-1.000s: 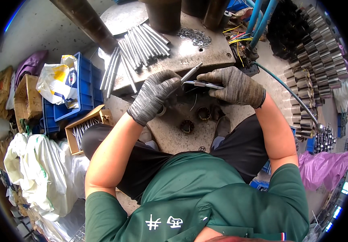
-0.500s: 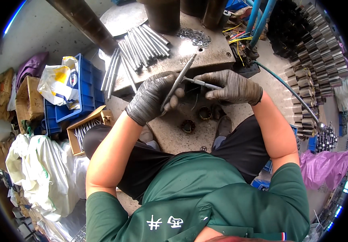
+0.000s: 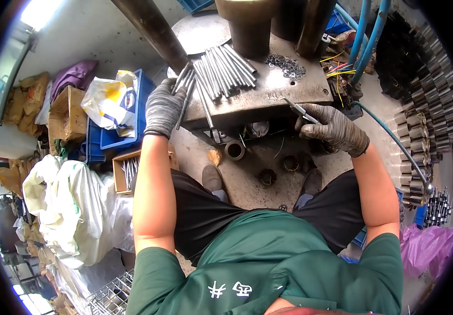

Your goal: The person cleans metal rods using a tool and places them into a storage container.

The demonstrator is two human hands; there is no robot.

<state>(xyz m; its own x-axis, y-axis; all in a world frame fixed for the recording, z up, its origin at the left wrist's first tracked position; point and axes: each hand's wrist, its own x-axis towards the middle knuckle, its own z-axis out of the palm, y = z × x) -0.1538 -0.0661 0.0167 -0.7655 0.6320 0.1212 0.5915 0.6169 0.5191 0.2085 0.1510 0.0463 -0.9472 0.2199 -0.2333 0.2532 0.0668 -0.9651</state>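
Cardboard box on the near side of the left hand. Hands well apart. Right hand closed on a slim metal tool, tip angled up-left, near the table edge. Left hand is at the leftmost metal rods; from where I stand, can't tell if it grips one. Most rods piled between and beyond the hands. Chain beyond the right hand, thick post farther.

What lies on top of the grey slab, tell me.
Metal rods, a heap of small links and a thick brown cylinder. The slab's surface directly beneath them is covered and cannot be seen.
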